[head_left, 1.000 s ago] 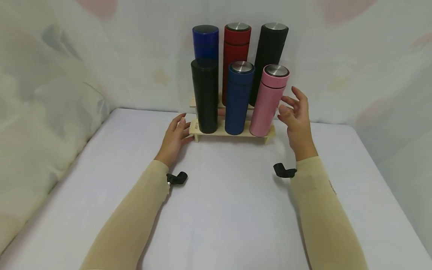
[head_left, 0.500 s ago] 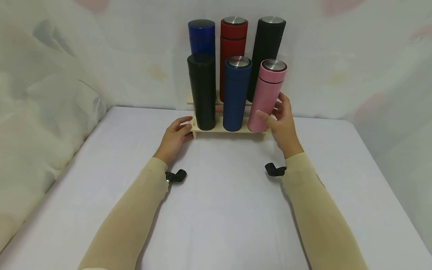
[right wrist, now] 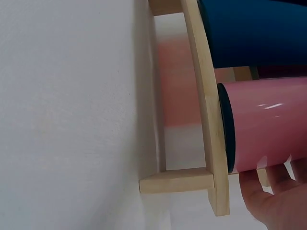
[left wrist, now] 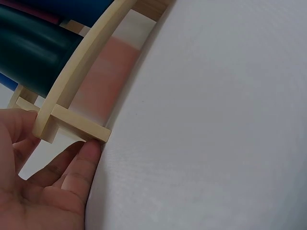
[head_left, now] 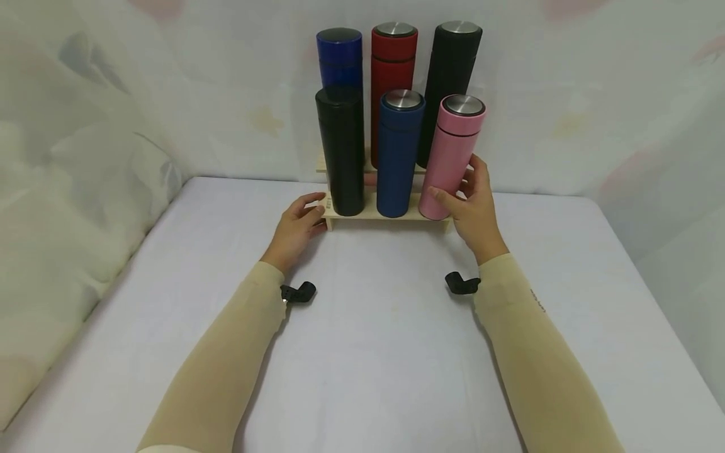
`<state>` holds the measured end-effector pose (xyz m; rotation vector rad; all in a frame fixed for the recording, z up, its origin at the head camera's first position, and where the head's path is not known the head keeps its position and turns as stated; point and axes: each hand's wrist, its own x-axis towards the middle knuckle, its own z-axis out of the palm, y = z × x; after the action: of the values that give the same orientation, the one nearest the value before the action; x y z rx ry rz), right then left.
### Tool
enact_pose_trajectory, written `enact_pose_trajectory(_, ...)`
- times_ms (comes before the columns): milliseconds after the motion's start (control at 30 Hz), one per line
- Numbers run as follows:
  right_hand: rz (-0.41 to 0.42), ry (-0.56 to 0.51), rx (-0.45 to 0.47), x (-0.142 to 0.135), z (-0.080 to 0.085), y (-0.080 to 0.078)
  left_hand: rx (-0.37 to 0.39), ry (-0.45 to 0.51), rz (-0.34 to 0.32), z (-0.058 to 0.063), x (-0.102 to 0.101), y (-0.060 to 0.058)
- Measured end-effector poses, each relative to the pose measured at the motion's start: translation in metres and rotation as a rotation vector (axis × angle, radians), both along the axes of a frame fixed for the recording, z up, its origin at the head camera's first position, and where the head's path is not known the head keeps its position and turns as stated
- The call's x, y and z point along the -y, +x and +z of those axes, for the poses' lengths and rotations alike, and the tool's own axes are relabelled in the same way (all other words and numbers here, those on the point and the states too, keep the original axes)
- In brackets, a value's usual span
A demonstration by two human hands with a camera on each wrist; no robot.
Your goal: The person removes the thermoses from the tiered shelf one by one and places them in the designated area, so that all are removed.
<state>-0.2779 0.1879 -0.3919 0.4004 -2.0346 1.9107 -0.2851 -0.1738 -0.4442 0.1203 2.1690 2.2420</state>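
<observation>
A two-tier wooden rack [head_left: 370, 211] bears several slim thermos flasks. On its front tier stand a black flask [head_left: 343, 154], a blue flask [head_left: 401, 154] and a pink flask [head_left: 453, 145] at the right end. My right hand [head_left: 477, 217] grips the pink flask low down, thumb across its front and fingers on its far right side. The flask's base rests on the shelf edge in the right wrist view. At the rack's left end my left hand [head_left: 292, 229] holds the shelf end, with fingertips [left wrist: 91, 149] against the foot.
On the back tier are a glossy blue flask [head_left: 340, 60], a red flask [head_left: 393, 75] and another black flask [head_left: 450, 69]. Pale patterned cloth [head_left: 226, 94] rises close behind the rack. A white cloth [head_left: 374, 352] covers the table in front.
My right hand has moved left from beside the pink flask and now grips it. My left fingers have closed in on the rack's end. The flasks keep their places.
</observation>
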Motion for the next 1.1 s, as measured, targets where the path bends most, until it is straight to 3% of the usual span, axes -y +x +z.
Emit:
enact_pose_trajectory(433, -0.03, 0.108, 0.016, -0.008, 0.013, 0.008, 0.001, -0.013, -0.006, -0.003, 0.004, 0.001)
enact_pose_trajectory(1100, -0.198, 0.079, -0.014, -0.05, 0.019, 0.01, 0.011, -0.033, -0.008, -0.003, 0.006, 0.001)
